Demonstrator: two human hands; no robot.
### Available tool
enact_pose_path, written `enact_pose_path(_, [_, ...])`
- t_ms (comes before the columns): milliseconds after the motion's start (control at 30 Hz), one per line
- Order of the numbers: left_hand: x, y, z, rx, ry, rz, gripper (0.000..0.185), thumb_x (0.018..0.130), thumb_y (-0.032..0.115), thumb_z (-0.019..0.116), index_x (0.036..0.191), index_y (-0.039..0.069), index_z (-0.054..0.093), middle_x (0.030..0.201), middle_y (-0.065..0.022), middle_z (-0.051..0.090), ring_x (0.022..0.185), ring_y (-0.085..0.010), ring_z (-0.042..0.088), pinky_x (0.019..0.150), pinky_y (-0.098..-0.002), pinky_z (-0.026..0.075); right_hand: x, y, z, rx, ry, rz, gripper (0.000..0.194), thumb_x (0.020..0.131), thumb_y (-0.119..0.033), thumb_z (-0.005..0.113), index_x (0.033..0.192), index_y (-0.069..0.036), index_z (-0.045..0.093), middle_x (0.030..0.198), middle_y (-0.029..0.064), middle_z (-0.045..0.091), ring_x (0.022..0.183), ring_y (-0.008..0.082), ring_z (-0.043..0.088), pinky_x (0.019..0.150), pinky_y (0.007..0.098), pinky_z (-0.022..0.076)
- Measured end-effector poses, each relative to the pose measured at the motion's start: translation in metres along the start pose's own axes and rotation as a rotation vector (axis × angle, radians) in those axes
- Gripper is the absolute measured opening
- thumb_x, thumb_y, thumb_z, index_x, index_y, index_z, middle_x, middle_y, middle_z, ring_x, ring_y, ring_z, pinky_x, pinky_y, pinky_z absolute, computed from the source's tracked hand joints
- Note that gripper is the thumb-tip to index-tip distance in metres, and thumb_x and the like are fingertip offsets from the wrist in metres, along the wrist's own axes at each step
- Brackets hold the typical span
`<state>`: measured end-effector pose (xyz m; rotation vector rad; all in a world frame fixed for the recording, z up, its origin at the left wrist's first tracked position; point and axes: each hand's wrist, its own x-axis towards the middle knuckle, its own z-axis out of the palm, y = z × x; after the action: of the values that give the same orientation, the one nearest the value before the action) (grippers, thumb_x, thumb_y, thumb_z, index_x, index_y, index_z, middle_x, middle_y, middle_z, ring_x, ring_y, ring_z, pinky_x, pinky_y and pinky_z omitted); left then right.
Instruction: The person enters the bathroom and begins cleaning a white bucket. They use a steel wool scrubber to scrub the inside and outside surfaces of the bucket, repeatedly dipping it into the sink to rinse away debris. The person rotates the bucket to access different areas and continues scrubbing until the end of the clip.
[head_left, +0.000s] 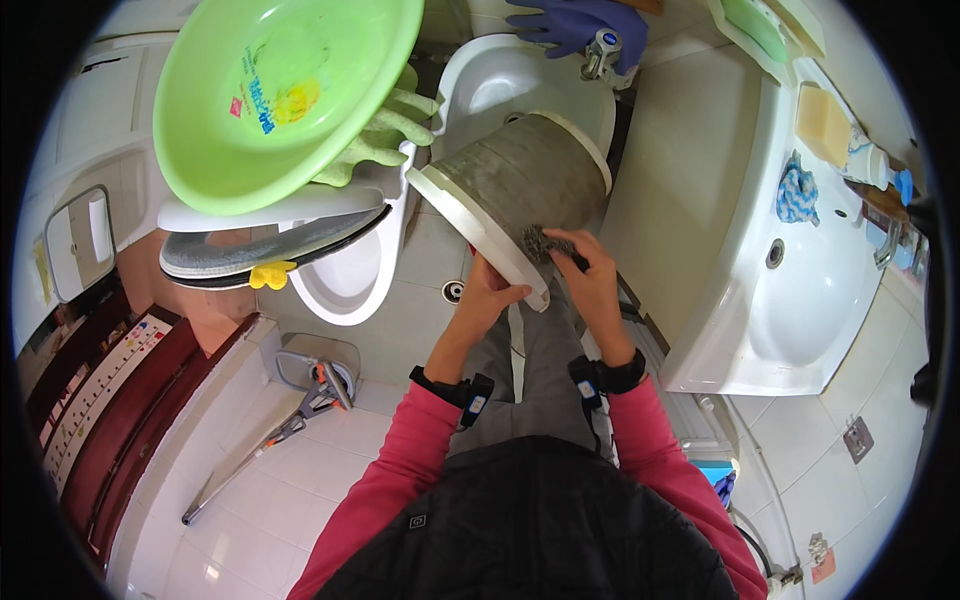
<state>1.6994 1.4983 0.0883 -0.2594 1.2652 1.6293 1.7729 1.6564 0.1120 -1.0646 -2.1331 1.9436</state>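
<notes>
A grey cylindrical bucket (532, 176) with a thick white rim lies tilted, its far end over a white low basin (480, 82). My left hand (487, 289) grips the white rim at its near lower side, thumb on the outer face. My right hand (592, 270) holds a dark grey wire scouring pad (537, 244) against the bucket's side, close to the rim. Both wrists wear black straps with small devices. Part of the bucket hides the basin's near edge, and the inside of the bucket is out of sight.
A green plastic basin (225, 161) rests above the toilet (352, 277) at left. A chrome tap (602, 54) and purple rubber gloves (555, 22) are at the low basin's far side. The white washbasin (810, 315) stands right. A folded mop (300, 420) lies at lower left.
</notes>
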Motion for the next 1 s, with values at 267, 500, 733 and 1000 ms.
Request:
enact_pose_path(267, [0.007, 0.022, 0.001, -0.066, 0.161, -0.124, 0.049, 0.1, 0.039, 0.045, 0.136, 0.006, 0.039, 0.12, -0.0106, 0.058, 0.104, -0.0215, 0.062, 0.086, -0.0333, 0.053, -0.006, 0.032, 0.008, -0.208, -0.206, -0.168, 0.031, 0.076, -0.003, 0.067, 0.106, -0.009, 0.068, 0.088, 0.0091, 0.058, 0.086, 0.028, 0.055, 0.075, 0.0361, 0.046])
enact_pose_path(500, [0.014, 0.027, 0.008, 0.085, 0.285, -0.038, 0.053, 0.1, 0.049, 0.04, 0.132, 0.006, 0.041, 0.109, -0.0098, 0.061, 0.089, -0.0172, 0.065, 0.073, -0.0302, 0.056, -0.005, 0.037, 0.009, -0.168, -0.145, -0.175, 0.03, 0.074, 0.002, 0.064, 0.101, -0.009, 0.069, 0.09, 0.0085, 0.059, 0.088, 0.0273, 0.057, 0.075, 0.036, 0.0473])
enact_pose_path(733, [0.018, 0.035, 0.011, 0.102, 0.279, -0.04, 0.057, 0.101, 0.05, 0.037, 0.137, 0.007, 0.038, 0.119, -0.0114, 0.059, 0.1, -0.022, 0.064, 0.075, -0.0333, 0.056, -0.018, 0.06, 0.016, -0.09, -0.091, -0.214, 0.031, 0.073, 0.003, 0.064, 0.1, -0.01, 0.07, 0.091, 0.0072, 0.058, 0.087, 0.0261, 0.056, 0.076, 0.0353, 0.0473])
enact_pose_path(1000, [0.02, 0.033, 0.009, 0.133, 0.204, -0.024, 0.056, 0.101, 0.05, 0.033, 0.139, 0.008, 0.036, 0.127, -0.0125, 0.055, 0.108, -0.024, 0.061, 0.085, -0.0392, 0.054, 0.008, 0.047, 0.021, 0.008, -0.081, -0.139, 0.026, 0.077, -0.001, 0.063, 0.1, -0.011, 0.07, 0.089, 0.0078, 0.057, 0.088, 0.0255, 0.057, 0.077, 0.0348, 0.0476])
